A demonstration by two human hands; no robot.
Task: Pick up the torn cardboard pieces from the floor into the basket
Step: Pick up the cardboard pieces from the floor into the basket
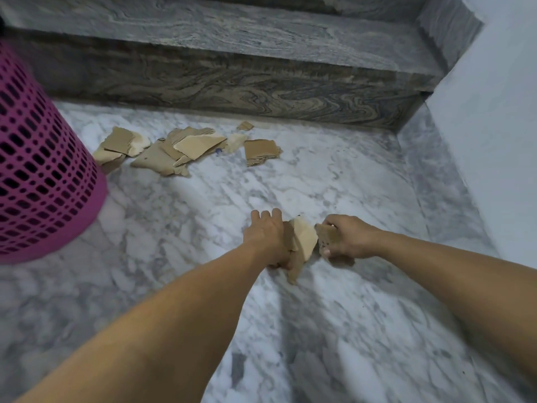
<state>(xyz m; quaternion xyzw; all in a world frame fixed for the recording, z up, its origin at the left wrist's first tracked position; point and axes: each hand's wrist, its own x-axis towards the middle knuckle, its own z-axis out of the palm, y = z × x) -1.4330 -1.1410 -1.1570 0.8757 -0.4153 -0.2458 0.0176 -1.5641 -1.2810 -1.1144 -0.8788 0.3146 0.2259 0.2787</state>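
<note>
Fingers of the left hand (pixel 268 237) are curled around a light brown cardboard piece (pixel 303 242) and hold it low over the floor (pixel 180 228). Its pale side faces up, and its long thin end points down toward the floor near the wrist. Just beside it, the right hand (pixel 347 237) grips a smaller, darker cardboard scrap (pixel 327 235), with the thumb at the bottom and the fingers curled over the top. The two hands are close together, and the two pieces almost touch. Both arms reach out from the near edge of the floor. More torn cardboard pieces (pixel 174 151) lie in a loose pile farther back on the floor, near the stone step (pixel 232 82). Some of them lie on top of each other. One brown square piece (pixel 261 151) lies at the right end of that pile, a little apart from the rest. A tiny scrap (pixel 245 125) sits by itself right next to the bottom of the step. The pink basket (pixel 43 170) stands on the left side of the floor. It has lots of little holes in its wall, and its top runs out of view. The closest pieces of the pile lie right beside its bottom edge. The floor is white and grey marble. A pale wall (pixel 494 112) runs along the right side of the floor and meets the step in the far right corner.
</note>
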